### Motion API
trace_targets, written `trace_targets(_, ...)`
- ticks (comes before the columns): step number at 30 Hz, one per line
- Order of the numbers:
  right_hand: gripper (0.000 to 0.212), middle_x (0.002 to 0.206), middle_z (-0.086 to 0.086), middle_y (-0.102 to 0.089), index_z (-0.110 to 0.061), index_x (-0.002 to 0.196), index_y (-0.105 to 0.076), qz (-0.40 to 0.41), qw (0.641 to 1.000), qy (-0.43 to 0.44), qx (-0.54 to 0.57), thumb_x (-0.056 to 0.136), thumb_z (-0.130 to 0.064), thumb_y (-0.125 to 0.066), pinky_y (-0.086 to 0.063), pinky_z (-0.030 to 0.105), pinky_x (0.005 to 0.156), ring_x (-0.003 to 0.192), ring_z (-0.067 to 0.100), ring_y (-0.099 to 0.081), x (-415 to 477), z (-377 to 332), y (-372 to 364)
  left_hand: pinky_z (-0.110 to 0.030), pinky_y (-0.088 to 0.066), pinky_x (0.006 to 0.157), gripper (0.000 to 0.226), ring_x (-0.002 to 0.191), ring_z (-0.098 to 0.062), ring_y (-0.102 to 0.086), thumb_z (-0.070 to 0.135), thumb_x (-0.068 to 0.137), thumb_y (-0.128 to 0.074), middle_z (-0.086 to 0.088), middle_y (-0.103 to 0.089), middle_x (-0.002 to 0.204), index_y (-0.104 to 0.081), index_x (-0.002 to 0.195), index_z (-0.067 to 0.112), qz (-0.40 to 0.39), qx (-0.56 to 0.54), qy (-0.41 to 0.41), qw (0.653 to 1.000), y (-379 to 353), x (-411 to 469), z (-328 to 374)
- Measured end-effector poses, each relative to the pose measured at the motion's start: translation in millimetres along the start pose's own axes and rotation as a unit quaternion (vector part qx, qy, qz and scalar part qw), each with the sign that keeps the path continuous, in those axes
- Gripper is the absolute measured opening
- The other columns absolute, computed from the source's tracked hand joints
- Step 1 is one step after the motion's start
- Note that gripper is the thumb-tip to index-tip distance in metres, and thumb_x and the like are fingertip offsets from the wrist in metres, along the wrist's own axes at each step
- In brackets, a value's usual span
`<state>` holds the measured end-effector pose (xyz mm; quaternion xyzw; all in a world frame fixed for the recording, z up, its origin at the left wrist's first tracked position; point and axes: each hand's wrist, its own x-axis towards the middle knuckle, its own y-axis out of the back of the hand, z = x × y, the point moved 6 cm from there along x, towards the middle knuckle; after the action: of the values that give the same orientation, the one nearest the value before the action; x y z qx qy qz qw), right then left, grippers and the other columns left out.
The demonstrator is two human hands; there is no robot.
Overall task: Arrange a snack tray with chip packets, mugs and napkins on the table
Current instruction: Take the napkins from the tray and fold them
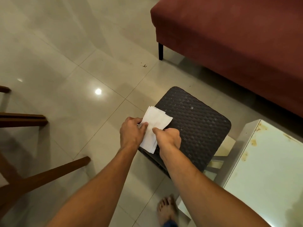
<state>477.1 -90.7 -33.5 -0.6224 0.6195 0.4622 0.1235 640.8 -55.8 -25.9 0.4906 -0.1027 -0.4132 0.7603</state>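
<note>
Both hands are on the napkins [155, 123]. The left hand [132, 131] pinches the near-left edge with the thumb on top. The right hand [168, 136] is curled, its thumb pressed onto the sheets just beside the left one. The stack sits between the two hands and fans out beyond the fingertips, half over the corner of the dark woven surface [201, 128] under the right hand and half out past its edge. I can't tell from here whether the sheets rest on it or are held just above.

The main risk, I'd say, is the loose stack. The sheets are already skewed, with corners stepped apart, so a pull by either hand could peel off one layer and let the others slide off the edge to the floor [73, 79] below the left hand. Thin tissue gripped this tightly may also crease or tear at the thumbs.

The napkins are white, soft, matte paper in flat rectangles. The surface is dark, with a basket-weave relief and rounded corners, and looks like moulded plastic. It is rough enough to snag tissue dragged across it. The floor is glossy pale tile and reflects a lamp. Beyond the hands is a dull red, velvety sofa [229, 38], and to the right of the right hand is a stained white table [265, 169].
</note>
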Motion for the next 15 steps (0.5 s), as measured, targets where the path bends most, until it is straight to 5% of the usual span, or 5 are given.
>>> trace_targets(5, 0.029, 0.108, 0.009, -0.072, -0.01, 0.097, -0.074, 0.004, 0.999, -0.001, -0.043, 0.074, -0.028, -0.07, -0.06, 0.043, 0.087, 0.099, 0.03, -0.069, -6, -5, -2, -0.035, -0.052, 0.085, 0.024, 0.098, -0.023, -0.065, 0.033, 0.092, -0.067, -0.005, -0.069, 0.111, -0.077, 0.109, 0.019, 0.035, 0.002, -0.007, 0.999, 5, -12, 9)
trace_targets(12, 0.019, 0.093, 0.0, -0.072, -0.019, 0.095, -0.066, 0.026, 0.997, 0.077, -0.004, 0.085, -0.035, -0.066, -0.052, 0.031, 0.071, 0.083, 0.019, -0.067, -26, 4, 22, -0.023, -0.048, 0.064, 0.018, 0.075, -0.013, -0.065, 0.036, 0.095, -0.061, 0.002, -0.076, 0.093, -0.072, 0.1, 0.023, 0.036, -0.028, -0.009, 0.999, 11, -58, 36)
trace_targets(15, 0.015, 0.086, -0.006, -0.072, -0.024, 0.091, -0.065, 0.046, 0.994, 0.097, 0.003, 0.086, -0.038, -0.066, -0.059, 0.038, 0.076, 0.082, 0.018, -0.07, -30, 16, 56, -0.028, -0.057, 0.072, 0.019, 0.083, -0.01, -0.069, 0.034, 0.097, -0.061, 0.005, -0.076, 0.096, -0.072, 0.108, 0.024, 0.018, -0.054, -0.035, 0.998, 0, -87, 66)
